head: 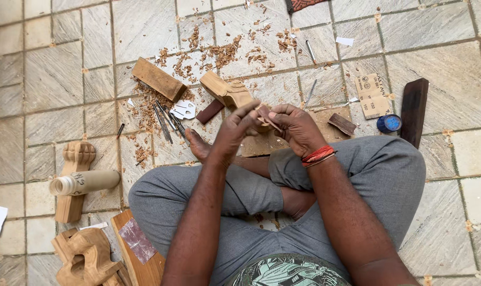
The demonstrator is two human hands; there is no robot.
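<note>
Sitting cross-legged on the tiled floor (55, 79), the person brings both hands together above the knees. The left hand (235, 127) and the right hand (296, 127) pinch a small brownish strip (267, 119) between their fingertips, both closed on it; what the strip is made of cannot be told. Just beyond the hands lies a carved wooden piece (227, 91), with a plain wooden block (158, 79) to its left among wood shavings (219, 53). Thin metal tools (166, 122) lie near the bare foot (198, 145). Far right sit a blue cap (389, 123) and a dark wooden slat (414, 108).
</note>
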